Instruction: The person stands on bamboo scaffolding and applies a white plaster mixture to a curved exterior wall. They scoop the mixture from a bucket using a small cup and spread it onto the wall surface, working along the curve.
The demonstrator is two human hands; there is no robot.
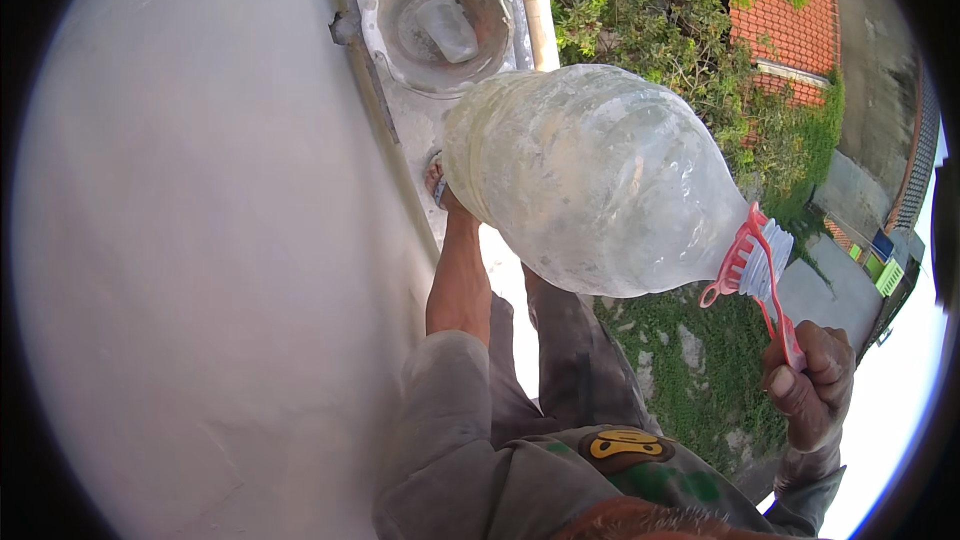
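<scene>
A large clear plastic water jug (610, 180), smudged with whitish residue, lies tilted across the middle. Its uncapped neck (770, 258) points to the lower right, with a red collar and carrying handle (790, 340) round it. My right hand (815, 375) is closed on that handle. My bare left forearm (461, 275) reaches up to the base of the jug. The left hand's fingers are hidden behind the jug, so their grip does not show. Whether any liquid is inside the jug cannot be made out.
A dirty bucket (378, 15) with a whitish container (447, 28) inside stands on a narrow grey ledge (410, 120). A sandalled foot (436, 180) is below it. A smooth pale wall (200, 240) fills the left. Bamboo poles (535, 10) edge the ledge; greenery and roofs lie far below.
</scene>
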